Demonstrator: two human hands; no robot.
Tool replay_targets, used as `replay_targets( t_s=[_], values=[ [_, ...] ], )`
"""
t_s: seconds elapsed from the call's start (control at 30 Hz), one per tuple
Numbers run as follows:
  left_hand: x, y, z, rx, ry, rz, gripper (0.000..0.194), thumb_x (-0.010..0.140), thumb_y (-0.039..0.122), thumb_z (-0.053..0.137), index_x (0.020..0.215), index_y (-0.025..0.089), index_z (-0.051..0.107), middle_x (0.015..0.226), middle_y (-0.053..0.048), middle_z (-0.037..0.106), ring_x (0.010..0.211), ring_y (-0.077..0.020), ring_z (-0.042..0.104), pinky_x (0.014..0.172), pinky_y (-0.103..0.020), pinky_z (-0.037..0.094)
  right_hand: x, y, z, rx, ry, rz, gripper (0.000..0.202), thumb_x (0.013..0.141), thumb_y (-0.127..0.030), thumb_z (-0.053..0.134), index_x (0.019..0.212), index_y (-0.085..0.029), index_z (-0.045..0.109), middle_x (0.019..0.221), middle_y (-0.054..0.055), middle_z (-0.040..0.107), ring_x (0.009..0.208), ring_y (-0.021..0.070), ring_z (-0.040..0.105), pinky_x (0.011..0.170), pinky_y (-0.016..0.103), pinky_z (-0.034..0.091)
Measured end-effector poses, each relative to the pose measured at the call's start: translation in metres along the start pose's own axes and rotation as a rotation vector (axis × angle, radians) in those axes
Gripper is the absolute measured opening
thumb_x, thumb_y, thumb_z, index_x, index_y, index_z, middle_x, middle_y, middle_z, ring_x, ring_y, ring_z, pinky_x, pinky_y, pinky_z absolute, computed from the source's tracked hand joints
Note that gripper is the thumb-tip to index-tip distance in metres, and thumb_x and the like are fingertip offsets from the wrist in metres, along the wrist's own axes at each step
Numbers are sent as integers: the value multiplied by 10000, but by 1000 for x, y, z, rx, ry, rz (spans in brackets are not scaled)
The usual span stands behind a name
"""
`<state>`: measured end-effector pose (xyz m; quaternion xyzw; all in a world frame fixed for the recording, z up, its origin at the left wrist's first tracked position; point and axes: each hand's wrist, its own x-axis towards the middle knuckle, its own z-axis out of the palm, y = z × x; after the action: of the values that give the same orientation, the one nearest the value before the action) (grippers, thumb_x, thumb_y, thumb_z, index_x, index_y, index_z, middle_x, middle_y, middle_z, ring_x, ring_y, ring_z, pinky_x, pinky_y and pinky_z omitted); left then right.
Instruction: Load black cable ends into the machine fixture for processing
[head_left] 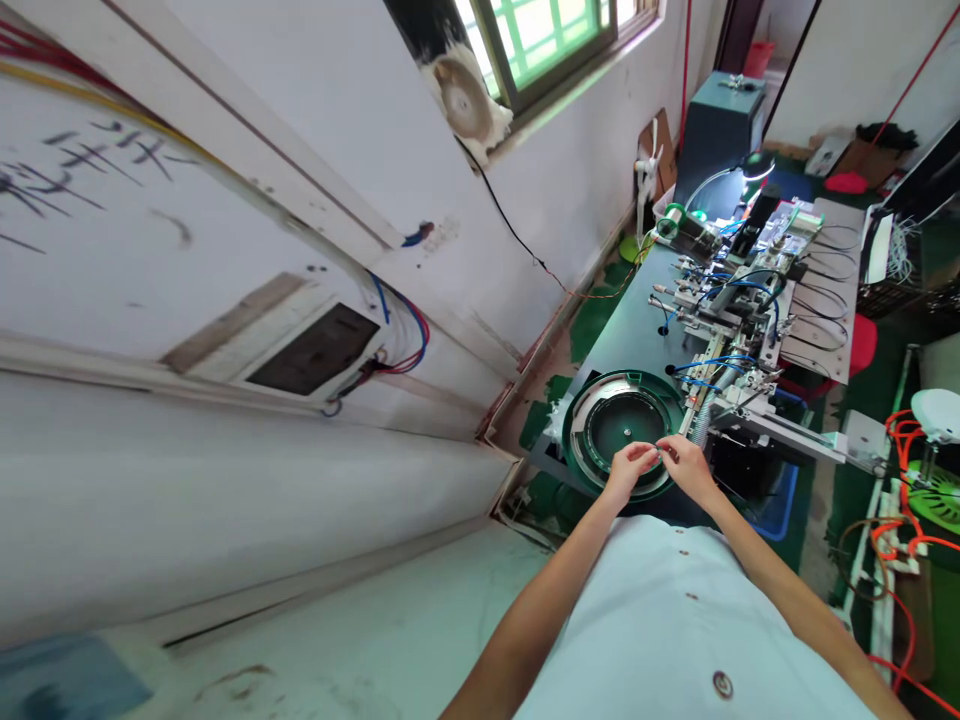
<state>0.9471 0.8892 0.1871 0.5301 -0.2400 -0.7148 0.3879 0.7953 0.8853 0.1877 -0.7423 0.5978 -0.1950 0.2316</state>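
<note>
Both my hands meet over the near right rim of a round vibratory feeder bowl (581, 440), green outside with a bright metal ring and a dark centre. My left hand (632, 468) has its fingers pinched together, and my right hand (684, 462) is pinched close against it. Something small and dark seems to sit between the fingertips, too tiny to name. A feed track (699, 405) leads from the bowl to an assembly machine (739, 300) with metal slides, blue air tubes and black cables.
The machine stands on a dark grey table (626, 335) beside a white wall (420, 330). A desk lamp (756, 165) shines at the far end near a wire spool (670, 222). A blue crate (784, 505) is below right. Orange hoses (904, 430) and a green fan (937, 495) lie farther right.
</note>
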Motion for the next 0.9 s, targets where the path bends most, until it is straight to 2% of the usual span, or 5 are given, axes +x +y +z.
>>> replay_targets(
  t_s=[0.2, 0.53, 0.63, 0.8, 0.9],
  values=[
    [6, -2, 4, -19, 25, -28, 389, 596, 428, 810, 809, 121, 703, 820, -95, 722, 732, -164, 675, 745, -283, 531, -7, -7, -6, -18, 58, 2, 225, 873, -148, 421, 918, -175, 639, 850, 51, 658, 706, 152, 608, 677, 249, 450],
    [7, -10, 8, 213, 27, 12, 303, 744, 416, 703, 763, 113, 710, 769, -116, 714, 727, -189, 675, 762, -330, 537, -9, -14, -1, -201, -84, -35, 241, 918, -179, 446, 807, -177, 660, 835, 76, 633, 759, 155, 570, 662, 220, 376],
    [20, 4, -1, 408, 49, 92, 253, 807, 370, 631, 768, 139, 726, 776, -103, 705, 765, -203, 660, 769, -328, 512, -9, -7, 0, -237, -82, 24, 242, 923, -199, 445, 823, -182, 665, 835, 70, 633, 775, 156, 579, 659, 222, 370],
    [71, 49, -34, 750, 246, 309, 213, 844, 231, 572, 1008, 195, 703, 1048, -118, 636, 1077, -254, 532, 926, -334, 385, -7, 22, -5, -285, -42, 214, 245, 908, -220, 449, 849, -188, 684, 863, 53, 645, 761, 153, 596, 634, 230, 374],
    [95, 66, -47, 899, 282, 380, 186, 828, 180, 582, 964, 185, 707, 1052, -130, 604, 1101, -270, 498, 920, -342, 357, -5, 40, -8, -311, -41, 307, 238, 892, -209, 465, 828, -168, 691, 838, 52, 641, 750, 152, 597, 626, 239, 390]
  ],
)
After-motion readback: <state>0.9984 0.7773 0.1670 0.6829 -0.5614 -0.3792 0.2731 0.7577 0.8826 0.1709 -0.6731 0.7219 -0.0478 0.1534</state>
